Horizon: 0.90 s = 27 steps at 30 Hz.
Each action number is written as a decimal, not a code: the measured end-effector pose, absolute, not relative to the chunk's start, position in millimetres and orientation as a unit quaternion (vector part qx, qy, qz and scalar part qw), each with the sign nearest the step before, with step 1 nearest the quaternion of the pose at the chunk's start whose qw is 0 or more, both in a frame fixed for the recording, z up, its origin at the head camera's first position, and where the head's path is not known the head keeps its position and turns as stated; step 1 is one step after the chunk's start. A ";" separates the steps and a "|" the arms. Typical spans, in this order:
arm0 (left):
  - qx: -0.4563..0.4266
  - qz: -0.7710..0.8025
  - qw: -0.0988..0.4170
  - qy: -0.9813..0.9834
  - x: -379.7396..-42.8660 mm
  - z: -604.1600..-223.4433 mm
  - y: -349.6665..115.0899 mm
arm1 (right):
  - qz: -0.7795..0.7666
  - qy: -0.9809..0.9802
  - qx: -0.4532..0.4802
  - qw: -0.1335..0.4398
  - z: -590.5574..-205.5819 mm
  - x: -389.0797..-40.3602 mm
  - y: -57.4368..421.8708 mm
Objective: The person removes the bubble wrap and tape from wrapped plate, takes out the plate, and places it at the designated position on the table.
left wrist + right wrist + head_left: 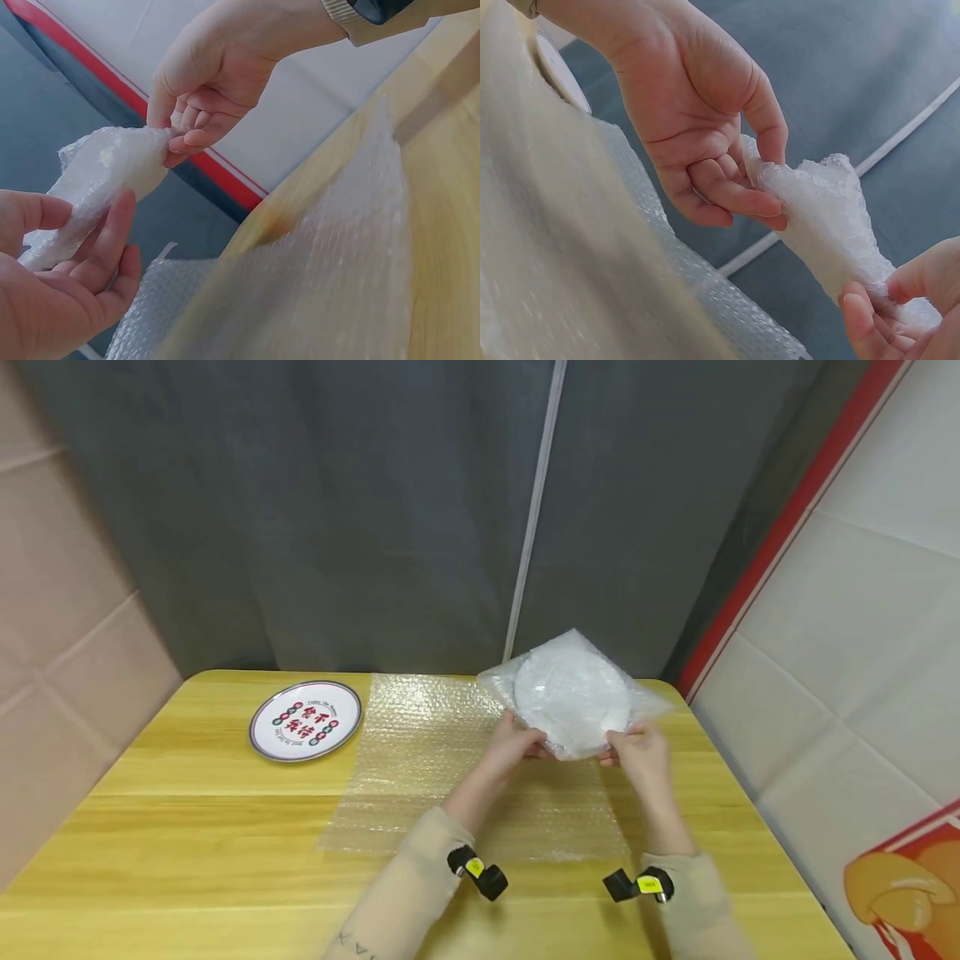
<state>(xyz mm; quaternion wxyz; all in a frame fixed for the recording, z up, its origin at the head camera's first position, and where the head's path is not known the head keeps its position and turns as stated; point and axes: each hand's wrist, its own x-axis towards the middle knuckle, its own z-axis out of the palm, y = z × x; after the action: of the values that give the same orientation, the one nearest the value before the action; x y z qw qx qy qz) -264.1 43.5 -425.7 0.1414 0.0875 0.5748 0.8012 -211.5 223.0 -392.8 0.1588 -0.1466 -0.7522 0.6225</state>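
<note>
A round white plate wrapped in bubble wrap (pixel 572 687) is held up above the far part of the table, tilted, with loose corners of wrap sticking out. My left hand (pixel 516 745) pinches its lower left edge between thumb and fingers. At the lower right edge, my right hand (pixel 639 755) pinches the wrap the same way. Beneath the package a flat sheet of bubble wrap (pixel 420 760) lies on the table. The left wrist view shows the wrapped plate (pixel 112 161) edge-on between both hands; so does the right wrist view.
A printed plate (pixel 305 721) with red and green characters lies left of the sheet on the wooden table (pixel 202 843). A dark grey curtain (pixel 375 527) hangs behind the table, and a white panel with a red border (pixel 847 652) stands at right.
</note>
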 end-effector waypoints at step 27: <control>0.124 0.769 0.112 0.617 -260.5 -437.5 -35.2 | 0.651 -0.743 -0.108 0.113 -415.0 -230.9 163.0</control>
<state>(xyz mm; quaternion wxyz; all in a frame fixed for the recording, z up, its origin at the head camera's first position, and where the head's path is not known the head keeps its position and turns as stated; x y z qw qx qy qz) -260.5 -35.2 -437.5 0.1118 0.1245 0.6172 0.7688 -230.9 163.0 -415.0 0.1134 -0.1080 -0.7431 0.6506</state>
